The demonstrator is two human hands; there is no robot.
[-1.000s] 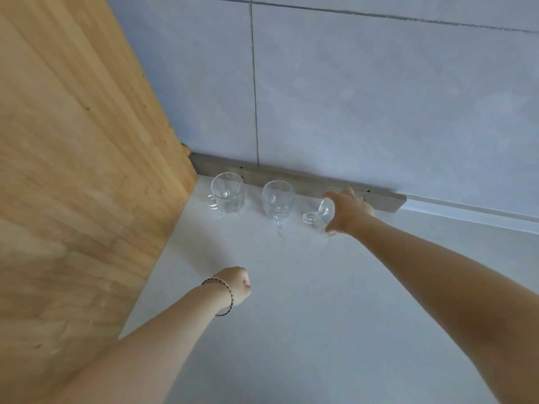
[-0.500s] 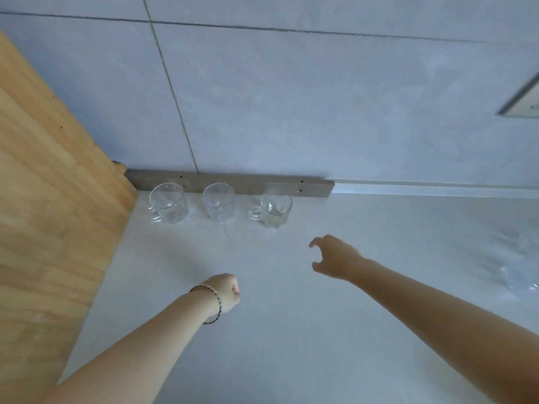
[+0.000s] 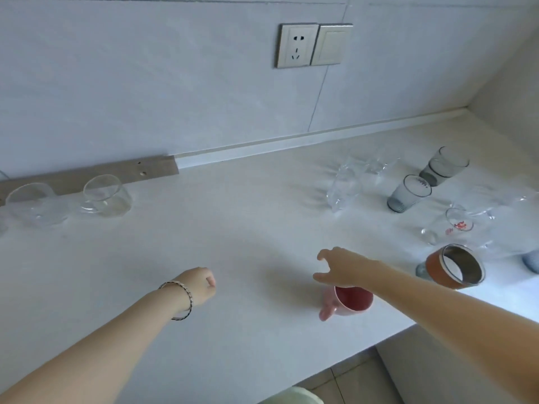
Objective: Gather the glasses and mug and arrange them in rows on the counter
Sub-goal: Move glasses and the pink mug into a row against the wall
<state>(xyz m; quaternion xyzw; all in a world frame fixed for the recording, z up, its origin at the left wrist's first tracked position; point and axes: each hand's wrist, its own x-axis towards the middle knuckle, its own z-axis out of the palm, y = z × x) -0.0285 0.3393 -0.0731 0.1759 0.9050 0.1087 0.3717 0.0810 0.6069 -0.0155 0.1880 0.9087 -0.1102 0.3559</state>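
Note:
My right hand (image 3: 345, 268) hovers open, fingers spread, just above a pink mug (image 3: 350, 301) near the counter's front edge, holding nothing. My left hand (image 3: 199, 287) is a loose fist over the white counter (image 3: 233, 243), empty. Two clear glass cups (image 3: 106, 196) (image 3: 30, 204) stand in a row at the far left by the wall. At the right stand several scattered glasses: a clear one (image 3: 344, 189), two grey tumblers (image 3: 409, 192) (image 3: 444, 166), a clear glass with a red print (image 3: 450, 225) and a glass with an orange-brown band (image 3: 452, 269).
A grey strip (image 3: 116, 172) runs along the wall behind the left cups. A socket and switch (image 3: 313, 45) sit on the wall above. The counter's front edge drops to a tiled floor (image 3: 350, 380) at lower right, where a pale green object (image 3: 291, 396) shows.
The view has swung right, bringing the scattered glasses and pink mug into sight. My right hand, which let go of the third cup, has moved right to above the mug.

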